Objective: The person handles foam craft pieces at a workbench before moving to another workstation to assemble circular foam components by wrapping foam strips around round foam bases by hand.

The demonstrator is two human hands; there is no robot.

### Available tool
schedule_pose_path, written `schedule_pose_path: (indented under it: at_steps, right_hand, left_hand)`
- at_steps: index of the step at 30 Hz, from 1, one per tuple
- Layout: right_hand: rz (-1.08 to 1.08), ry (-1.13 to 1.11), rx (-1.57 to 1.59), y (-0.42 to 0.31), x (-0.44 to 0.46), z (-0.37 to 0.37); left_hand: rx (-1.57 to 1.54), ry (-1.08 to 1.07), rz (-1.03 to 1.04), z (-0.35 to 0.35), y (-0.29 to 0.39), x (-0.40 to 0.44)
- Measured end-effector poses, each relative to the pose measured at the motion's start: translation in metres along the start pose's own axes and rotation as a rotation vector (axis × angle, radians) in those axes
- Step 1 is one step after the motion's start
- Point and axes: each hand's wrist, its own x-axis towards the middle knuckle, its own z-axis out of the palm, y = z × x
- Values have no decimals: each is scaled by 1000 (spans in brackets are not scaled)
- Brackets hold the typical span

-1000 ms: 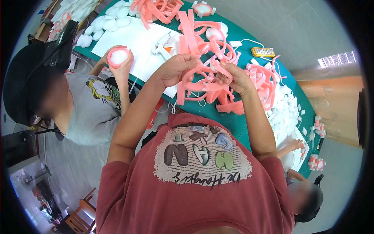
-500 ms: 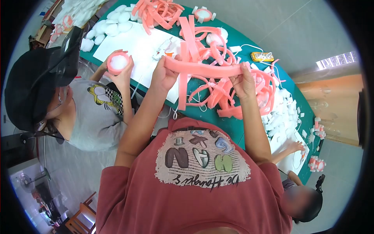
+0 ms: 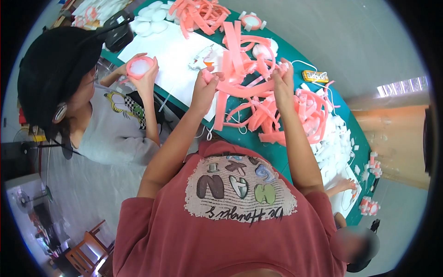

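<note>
A pink foam strip (image 3: 244,90) sags in a shallow curve between my two hands. My left hand (image 3: 205,90) is closed on its left end, and my right hand (image 3: 282,85) grips the right end. Under and behind the strip lies a tangle of pink foam strips (image 3: 263,111) on the green table (image 3: 281,159). A white glue gun (image 3: 201,57) with an orange part rests on the white sheet (image 3: 173,51), beyond my left hand.
At left, a person in a cap holds a pink ring with a white centre (image 3: 140,67). White foam pieces (image 3: 334,138) are heaped at right, near another person's hand (image 3: 346,184). A yellow power strip (image 3: 315,76) and cables lie at the far edge.
My hands first came apart, stretching the strip straight between them. Now the strip sags in a curve, and my right hand has risen. The person at left has turned and leaned towards the table.
</note>
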Motion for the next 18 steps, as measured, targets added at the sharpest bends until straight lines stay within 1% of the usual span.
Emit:
schedule_pose_path:
  at_steps: [1,2,3,4,5,6,8,10,11,12,14,16,18]
  right_hand:
    - [-90,-124,-190,2,9,5]
    - [-185,-248,-377,6,19,11]
    - [-170,-326,-482,15,28,16]
    - [-178,-346,-478,15,35,24]
    - [-350,-468,-639,15,42,33]
    - [-527,-587,-797,16,47,43]
    - [-540,-667,-769,10,51,72]
    - [-500,-830,-888,3,57,97]
    - [-597,-806,-896,8,59,108]
    - [-596,-817,-898,9,62,118]
    - [-677,-859,-905,8,68,135]
    - [-717,-847,-943,8,70,149]
    - [-843,-813,-985,11,71,159]
  left_hand:
    - [161,-14,-9,-10,-1,5]
    - [159,4,-2,-21,0,11]
    - [435,-9,49,-34,3,17]
    - [710,-19,96,-46,6,24]
    - [721,-16,189,-56,6,31]
    - [721,8,194,-67,6,36]
    - [839,-29,148,-72,25,38]
    - [890,-28,134,-81,31,43]
    - [940,-51,122,-84,32,46]
    - [935,-42,117,-86,33,49]
    - [997,-90,95,-82,41,53]
    - [1050,-100,103,-80,43,62]
    - [1107,-114,111,-79,44,68]
